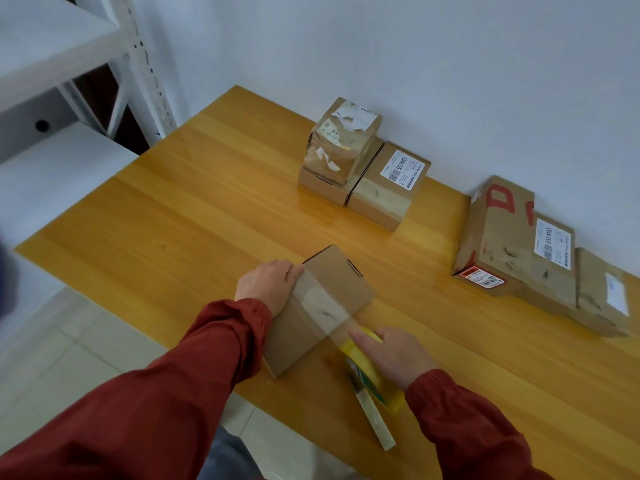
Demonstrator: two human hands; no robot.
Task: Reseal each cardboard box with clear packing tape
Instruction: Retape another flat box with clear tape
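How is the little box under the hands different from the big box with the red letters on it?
The little box is plain brown; the big box has red print and white labels. The little box is smaller. The left hand holds the little box while clear tape runs over it; nobody touches the big box by the wall. Both are brown cardboard on the wooden table.
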